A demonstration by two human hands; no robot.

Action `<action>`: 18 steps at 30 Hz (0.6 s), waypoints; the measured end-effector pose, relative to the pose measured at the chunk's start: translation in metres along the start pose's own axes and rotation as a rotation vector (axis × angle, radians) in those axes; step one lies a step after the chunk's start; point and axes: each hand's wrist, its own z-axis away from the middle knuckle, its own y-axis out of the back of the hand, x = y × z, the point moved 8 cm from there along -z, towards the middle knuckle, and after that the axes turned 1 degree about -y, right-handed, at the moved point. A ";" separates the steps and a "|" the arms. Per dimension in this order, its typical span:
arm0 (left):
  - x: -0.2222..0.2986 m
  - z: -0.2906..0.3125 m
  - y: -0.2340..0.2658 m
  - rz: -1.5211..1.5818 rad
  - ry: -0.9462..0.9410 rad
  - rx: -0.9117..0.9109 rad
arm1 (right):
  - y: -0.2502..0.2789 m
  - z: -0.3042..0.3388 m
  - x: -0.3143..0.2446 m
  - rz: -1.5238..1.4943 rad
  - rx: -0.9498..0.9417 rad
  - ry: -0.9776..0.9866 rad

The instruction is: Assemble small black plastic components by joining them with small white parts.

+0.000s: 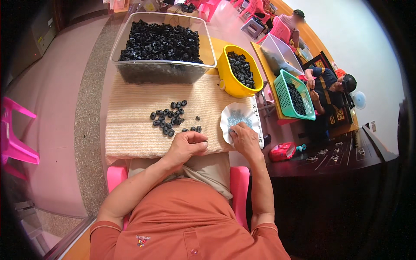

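My left hand [187, 149] is closed just above the front edge of a striped cream towel [130, 134], thumb and fingers together. A dark bit shows at its fingertips, too hidden to name. My right hand [245, 138] reaches into a white wavy-rimmed dish [225, 122] that holds many tiny clear-bluish pieces. Its fingertips are drawn together among those pieces, and what they pinch is hidden. Beyond my left hand, small round black parts [166, 130] with holes lie in a loose cluster. A single black part [197, 118] lies apart, nearer the dish.
At the back of the table stands a large clear bin [160, 69] full of black parts. Beside it is a yellow tub [225, 78] of similar parts. Rightward, a co-worker [329, 84] sits by a green basket [310, 110]. A pink stool [17, 143] stands on the left.
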 end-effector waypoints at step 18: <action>-0.002 0.001 -0.001 -0.012 0.029 0.009 | -0.003 -0.003 -0.002 0.049 0.021 0.063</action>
